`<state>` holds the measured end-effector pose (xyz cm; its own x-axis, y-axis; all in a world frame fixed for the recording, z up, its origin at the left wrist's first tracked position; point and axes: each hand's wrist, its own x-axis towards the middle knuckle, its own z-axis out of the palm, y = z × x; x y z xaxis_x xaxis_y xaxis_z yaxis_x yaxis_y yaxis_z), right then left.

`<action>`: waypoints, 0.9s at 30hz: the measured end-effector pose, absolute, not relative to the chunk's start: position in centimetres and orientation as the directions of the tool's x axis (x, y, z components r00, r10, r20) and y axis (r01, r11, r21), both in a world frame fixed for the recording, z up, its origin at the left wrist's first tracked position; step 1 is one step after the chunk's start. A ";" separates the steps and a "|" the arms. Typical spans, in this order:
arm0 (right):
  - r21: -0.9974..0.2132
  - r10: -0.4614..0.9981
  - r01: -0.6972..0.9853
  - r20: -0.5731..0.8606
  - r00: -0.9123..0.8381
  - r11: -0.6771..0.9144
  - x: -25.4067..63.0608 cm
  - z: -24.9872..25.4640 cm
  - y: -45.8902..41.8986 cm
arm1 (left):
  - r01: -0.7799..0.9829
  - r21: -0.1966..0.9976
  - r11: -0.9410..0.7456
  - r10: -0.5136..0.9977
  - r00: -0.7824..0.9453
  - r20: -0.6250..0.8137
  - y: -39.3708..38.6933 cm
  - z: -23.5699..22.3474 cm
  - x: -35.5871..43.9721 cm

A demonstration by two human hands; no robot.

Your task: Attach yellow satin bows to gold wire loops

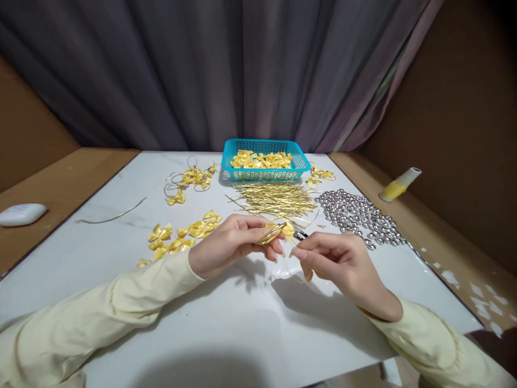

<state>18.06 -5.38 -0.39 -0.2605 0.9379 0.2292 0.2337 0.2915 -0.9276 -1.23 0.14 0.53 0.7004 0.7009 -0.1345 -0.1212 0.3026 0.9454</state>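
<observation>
Grey curtains (218,70) hang behind a white table (226,334). Near its middle, the left hand (234,240) pinches a bow (288,231) and a gold loop (271,235); the right hand (343,258) closes its fingertips on what looks like a thin strand, beside a dark tool (300,235) whose hold is unclear. The strand could slip or tangle, being so fine, and too firm a pull could twist the bow. Loose bows (177,245) lie beside the left sleeve (137,291), which might drag them. Beads (359,215) reach the table's right edge, so a knock could spill some. Behind the wires (274,199), a blue basket (264,175) holds a layer of more yellow bows (260,159).
</observation>
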 end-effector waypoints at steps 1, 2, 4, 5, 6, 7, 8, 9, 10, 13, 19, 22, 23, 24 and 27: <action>-0.926 0.937 0.235 0.235 -0.259 0.297 18.0 -0.4 -5.4 | -0.117 0.946 0.302 0.702 0.699 -0.138 0.1 0.5 -1.2; -0.923 0.936 0.237 0.241 -0.257 0.302 18.0 -0.5 -5.4 | -0.114 0.946 0.303 0.703 0.697 -0.141 0.1 0.5 -1.2; -0.920 0.935 0.243 0.244 -0.256 0.306 18.0 -0.5 -5.4 | -0.112 0.947 0.302 0.705 0.695 -0.143 0.1 0.5 -1.2; -0.920 0.935 0.243 0.245 -0.258 0.308 18.0 -0.5 -5.4 | -0.112 0.947 0.302 0.705 0.695 -0.143 0.1 0.5 -1.1; -0.919 0.934 0.244 0.245 -0.261 0.310 18.0 -0.5 -5.4 | -0.113 0.947 0.301 0.705 0.695 -0.141 0.1 0.4 -1.2; -0.917 0.933 0.246 0.248 -0.262 0.313 18.0 -0.5 -5.4 | -0.112 0.947 0.302 0.705 0.695 -0.142 0.1 0.4 -1.2; -0.915 0.932 0.249 0.251 -0.263 0.317 18.0 -0.5 -5.3 | -0.112 0.947 0.300 0.705 0.695 -0.141 0.1 0.4 -1.2; -0.911 0.930 0.254 0.257 -0.262 0.324 18.0 -0.5 -5.3 | -0.112 0.948 0.298 0.705 0.695 -0.139 0.1 0.4 -1.2; -0.907 0.929 0.259 0.265 -0.260 0.331 18.0 -0.5 -5.3 | -0.111 0.948 0.297 0.705 0.695 -0.140 0.2 0.4 -1.2; -0.897 0.925 0.276 0.276 -0.263 0.346 18.1 -0.5 -5.3 | -0.105 0.951 0.292 0.704 0.696 -0.140 0.2 0.4 -1.2; -0.877 0.922 0.315 0.285 -0.264 0.361 18.1 -0.6 -5.2 | -0.114 0.948 0.297 0.691 0.711 -0.131 0.1 0.4 -1.3; -0.841 0.908 0.361 0.317 -0.274 0.402 18.1 -0.6 -5.3 | -0.126 0.937 0.325 0.685 0.715 -0.141 0.1 0.4 -1.3; -0.829 0.903 0.373 0.329 -0.277 0.416 18.1 -0.5 -5.3 | -0.127 0.935 0.332 0.683 0.716 -0.145 0.2 0.4 -1.3; -0.821 0.898 0.379 0.339 -0.281 0.428 18.1 -0.5 -5.4 | -0.125 0.933 0.336 0.681 0.716 -0.149 0.2 0.4 -1.2; -0.815 0.890 0.370 0.357 -0.284 0.445 18.0 -0.5 -5.4 | -0.129 0.934 0.333 0.681 0.719 -0.143 0.2 0.3 -1.2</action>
